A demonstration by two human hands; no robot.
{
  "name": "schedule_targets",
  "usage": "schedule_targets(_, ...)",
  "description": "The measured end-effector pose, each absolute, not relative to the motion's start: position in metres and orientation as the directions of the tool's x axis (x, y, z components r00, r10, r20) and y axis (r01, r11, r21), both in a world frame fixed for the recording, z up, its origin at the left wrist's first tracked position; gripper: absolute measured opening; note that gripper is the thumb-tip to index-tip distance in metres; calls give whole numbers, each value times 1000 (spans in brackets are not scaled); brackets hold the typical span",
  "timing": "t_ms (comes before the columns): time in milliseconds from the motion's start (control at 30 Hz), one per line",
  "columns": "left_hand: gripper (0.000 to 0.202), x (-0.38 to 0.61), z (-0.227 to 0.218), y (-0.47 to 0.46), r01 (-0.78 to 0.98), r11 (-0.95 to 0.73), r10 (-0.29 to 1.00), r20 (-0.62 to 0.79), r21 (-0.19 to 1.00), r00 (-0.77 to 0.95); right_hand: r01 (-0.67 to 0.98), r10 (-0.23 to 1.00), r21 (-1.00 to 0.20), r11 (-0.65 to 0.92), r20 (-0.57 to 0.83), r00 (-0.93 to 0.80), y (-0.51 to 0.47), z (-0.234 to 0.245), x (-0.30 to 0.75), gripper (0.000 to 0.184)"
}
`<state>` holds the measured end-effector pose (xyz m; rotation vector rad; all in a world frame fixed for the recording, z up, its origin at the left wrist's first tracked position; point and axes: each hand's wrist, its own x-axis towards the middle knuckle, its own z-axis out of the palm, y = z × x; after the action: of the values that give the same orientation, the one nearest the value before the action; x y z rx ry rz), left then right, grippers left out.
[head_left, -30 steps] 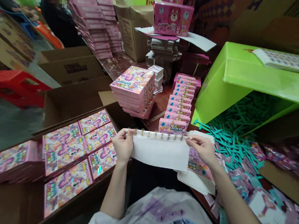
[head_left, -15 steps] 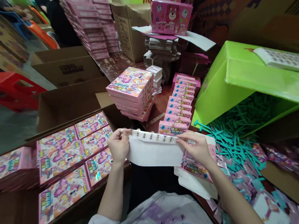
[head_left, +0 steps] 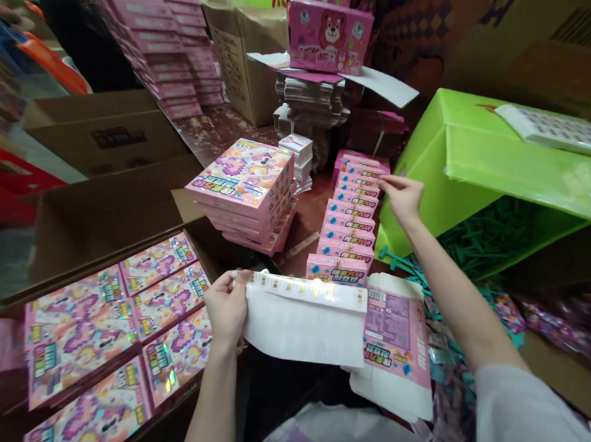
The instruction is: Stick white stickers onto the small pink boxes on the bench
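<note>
White sheet [head_left: 303, 331] right in front of us, and the left hand [head_left: 225, 307] has its left end clamped, thumb on top, fingers curled behind! That forearm rises steeply from below, and the sheet spans away rightward from its grip, top strip dotted with small gold-marked labels [head_left: 275, 284], right end unheld. Beside that end we spot a flattened pink carton [head_left: 393, 334]; over on our left, patterned boxes [head_left: 81, 331] sit in an open brown carton [head_left: 91, 202].

Farther out, here's the right hand [head_left: 382, 181]: thumb and forefinger together at the tips, at the right side of the row of pink boxes [head_left: 347, 239], toward its far end. Anything pinched there? We can't tell. The arm stretches forward, in front of the green box [head_left: 431, 136]; the sheet lies well apart, nearer us than those fingertips. Beyond, we see a bear-printed box [head_left: 329, 40].
</note>
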<state>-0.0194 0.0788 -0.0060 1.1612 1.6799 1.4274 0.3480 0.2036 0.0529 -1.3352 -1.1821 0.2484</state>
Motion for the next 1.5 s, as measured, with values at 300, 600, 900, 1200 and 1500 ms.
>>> schedule_targets(300, 30, 33, 29, 98, 124, -40, 954, 75, 991, -290, 476, 857, -869, 134, 342, 384, 333, 2, 406, 52)
schedule_targets(600, 33, 71, 43, 120, 34, -86, 976, 91, 996, -198, 525, 867, -835, 165, 377, 327, 340, -7, 411, 50)
schedule_targets(900, 33, 85, 46, 125, 25, -92, 976, 95, 995, -194, 732, 853, -638, 240, 498, 155, 326, 14, 405, 75)
schedule_targets(1200, 25, 97, 53, 137, 85, -124, 967, 140, 989, -211, 566, 884, -698, 439, 223, -411, 186, 100, 320, 25)
schedule_targets(1500, 25, 115, 57, 140, 139, -159, 971, 180, 977, -155, 461, 765, -633, 622, 367, -529, 147, 110, 297, 12)
